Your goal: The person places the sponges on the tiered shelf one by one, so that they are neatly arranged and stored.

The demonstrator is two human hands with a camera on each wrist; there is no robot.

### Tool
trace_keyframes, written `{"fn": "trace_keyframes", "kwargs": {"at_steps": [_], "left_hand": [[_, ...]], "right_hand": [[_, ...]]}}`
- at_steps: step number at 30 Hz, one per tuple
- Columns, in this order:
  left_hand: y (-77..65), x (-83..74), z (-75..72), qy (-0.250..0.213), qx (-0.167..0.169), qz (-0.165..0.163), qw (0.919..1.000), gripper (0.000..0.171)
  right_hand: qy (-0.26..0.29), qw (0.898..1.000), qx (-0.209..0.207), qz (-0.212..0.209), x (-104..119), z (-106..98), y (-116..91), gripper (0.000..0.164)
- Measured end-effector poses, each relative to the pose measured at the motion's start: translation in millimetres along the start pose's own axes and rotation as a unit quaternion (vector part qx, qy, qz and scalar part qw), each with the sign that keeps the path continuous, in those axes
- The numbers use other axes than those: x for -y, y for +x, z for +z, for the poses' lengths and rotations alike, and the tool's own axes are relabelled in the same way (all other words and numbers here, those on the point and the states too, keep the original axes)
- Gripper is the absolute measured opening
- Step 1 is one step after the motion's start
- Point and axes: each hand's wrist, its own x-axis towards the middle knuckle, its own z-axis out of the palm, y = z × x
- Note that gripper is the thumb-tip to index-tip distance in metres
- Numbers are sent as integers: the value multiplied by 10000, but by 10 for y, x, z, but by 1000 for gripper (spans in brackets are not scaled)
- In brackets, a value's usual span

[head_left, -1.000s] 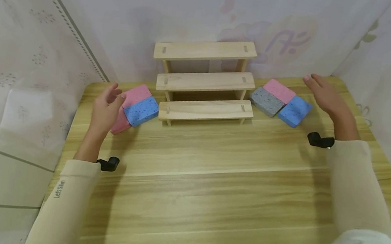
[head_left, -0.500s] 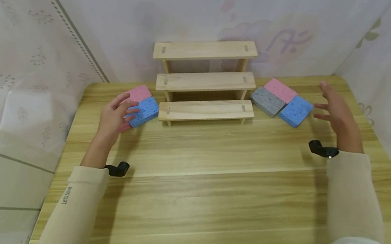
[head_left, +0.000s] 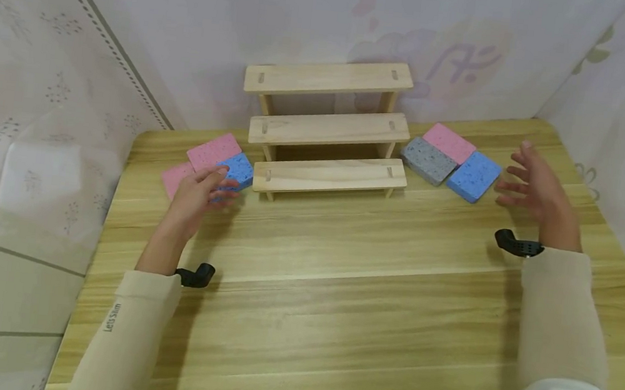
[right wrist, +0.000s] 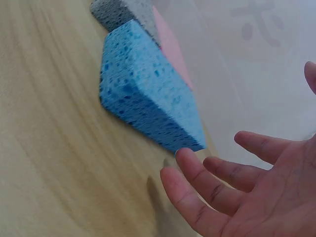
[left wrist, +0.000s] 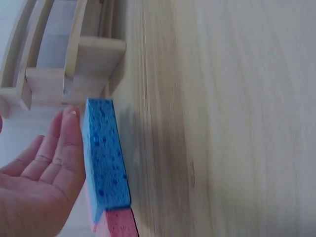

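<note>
1. Reading the head view's table as a clock with twelve at its far edge, the left hand was between nine and ten o'clock, and the right hand at two.
2. The left hand's thumb and fingers were apart, clamped on nothing. Its loosely extended fingers lay alongside the left blue sponge, at the hand's two o'clock; whether they touched it could not be told.
3. The upper pink sponge sat at that blue one's ten o'clock, and the lower pink sponge near its nine, partly behind the hand.
4. The right hand's fingers were spread, with nothing clamped between them. The right blue sponge lay at its nine o'clock, just beside the fingertips; contact could not be told.
5. From the right blue sponge, the grey sponge lay between nine and ten o'clock, and the right pink sponge between ten and eleven, the three set close together.
6. The three-tiered wooden shelf stood near twelve o'clock, between the two sponge groups, its steps rising toward the printed cloth.
7. Pale sleeves covered both forearms.
</note>
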Motion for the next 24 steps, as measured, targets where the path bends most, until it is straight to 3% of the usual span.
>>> {"fn": "trace_keyframes", "kwargs": {"at_steps": [6, 12, 20, 24], "left_hand": [[31, 29, 105, 63, -56, -228, 9997, 64], [52, 80, 195, -586, 42, -562, 9967, 55], [128, 123, 329, -965, -236, -623, 9931, 53], [174, 146, 380, -1339, -192, -642, 9887, 52]], "right_hand": [[240, 9996, 122, 113, -161, -136, 143, 89], [550, 9983, 32, 173, -172, -35, 123, 86], [959, 9947, -335, 160, -182, 86, 119, 76], [1035, 9934, -471, 114, -226, 65, 136, 73]]}}
